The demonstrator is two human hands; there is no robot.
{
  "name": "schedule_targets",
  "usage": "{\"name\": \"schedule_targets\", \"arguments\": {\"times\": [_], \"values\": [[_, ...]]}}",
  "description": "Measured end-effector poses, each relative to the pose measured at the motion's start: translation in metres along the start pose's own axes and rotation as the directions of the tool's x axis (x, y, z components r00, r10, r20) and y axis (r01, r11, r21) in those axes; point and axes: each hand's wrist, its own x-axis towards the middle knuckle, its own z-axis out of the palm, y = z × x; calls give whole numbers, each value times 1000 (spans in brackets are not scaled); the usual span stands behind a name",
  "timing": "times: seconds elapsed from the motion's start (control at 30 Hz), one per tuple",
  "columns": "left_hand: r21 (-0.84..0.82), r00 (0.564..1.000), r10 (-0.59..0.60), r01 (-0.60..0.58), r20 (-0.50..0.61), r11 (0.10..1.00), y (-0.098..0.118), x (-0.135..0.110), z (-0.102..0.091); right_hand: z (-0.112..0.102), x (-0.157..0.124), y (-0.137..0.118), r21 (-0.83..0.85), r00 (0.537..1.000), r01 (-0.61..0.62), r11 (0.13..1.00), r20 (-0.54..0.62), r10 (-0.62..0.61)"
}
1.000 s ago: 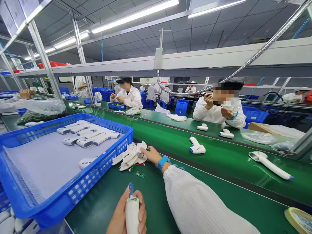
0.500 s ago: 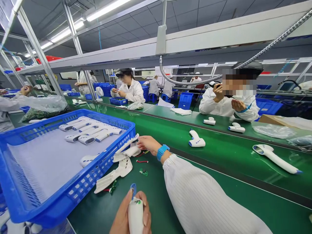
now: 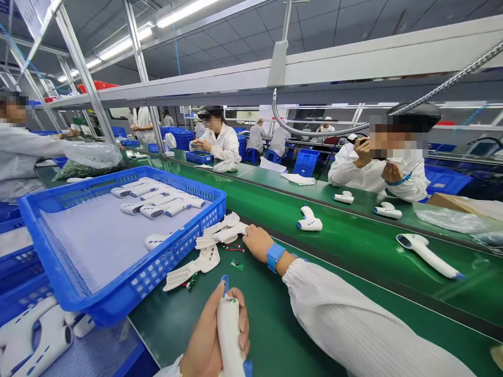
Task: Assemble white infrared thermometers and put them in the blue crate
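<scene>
Head view: dark green bench [image 3: 283, 324] under my arms, smooth and faintly glossy, with a shinier green belt [image 3: 353, 235] running along its far side. On the left stands a blue plastic basket [image 3: 113, 303], its walls pierced with small slots, its lining sheet [image 3: 94, 235] bearing white housings [image 3: 151, 210] with rounded, bent bodies. Near me, my left hand [image 3: 204, 335] is wrapped firmly around a white handset [image 3: 229, 330] — a smooth, rounded grip standing roughly upright, a slim blue piece [image 3: 225, 284] poking up beside my thumb. Farther off, between basket and belt, my right hand [image 3: 259, 243] reaches to loose white shells [image 3: 209, 257], fingertips at the end of one; whether they pinch it I cannot tell. I judge the step in hand as steadying the handset while handling those shells; a next move there would call for a light touch, since they are thin, hollow and overlapping. Smallest of all, a red wire [image 3: 236, 247] and a green circuit board [image 3: 237, 265] lie loose just beside them.
</scene>
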Motion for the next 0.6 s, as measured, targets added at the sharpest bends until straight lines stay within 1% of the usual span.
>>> {"name": "schedule_targets", "arguments": {"times": [0.1, 0.17, 0.27, 0.33, 0.37, 0.4, 0.43, 0.47, 0.5, 0.53, 0.6], "values": [[22, 1000, 20, -20, 4, 1000, 0, -1, -1, -6, -5, -8, 33, 1000, 23, 999, -19, -23], [28, 999, 34, -35, 20, 999, 1, -1, -2, -15, -15, -18, 108, 998, 32, 994, -53, -26], [46, 997, 50, -52, 53, 998, 1, -4, -1, -30, -46, -40, 266, 993, 42, 963, -116, -11], [72, 996, 59, -64, 65, 995, 0, -6, 3, -37, -73, -56, 401, 991, 65, 914, -131, -13], [94, 996, 68, -74, 64, 993, -1, -8, 5, -40, -87, -63, 503, 992, 82, 860, -127, -21], [119, 995, 81, -88, 61, 989, -2, -10, 8, -41, -101, -70, 641, 993, 90, 762, -118, -18], [144, 994, 94, -102, 58, 984, -4, -12, 10, -42, -113, -75, 738, 994, 89, 668, -109, -13], [166, 993, 102, -110, 56, 980, -5, -13, 13, -43, -123, -79, 803, 994, 87, 590, -109, 1], [185, 993, 101, -110, 57, 977, -6, -15, 16, -43, -132, -82, 826, 992, 93, 557, -123, 16], [201, 993, 94, -105, 65, 974, -7, -16, 18, -44, -139, -84, 808, 988, 108, 579, -150, 26], [240, 992, 87, -107, 92, 965, -9, -17, 22, -44, -148, -87, 729, 977, 146, 669, -214, 20]]}}
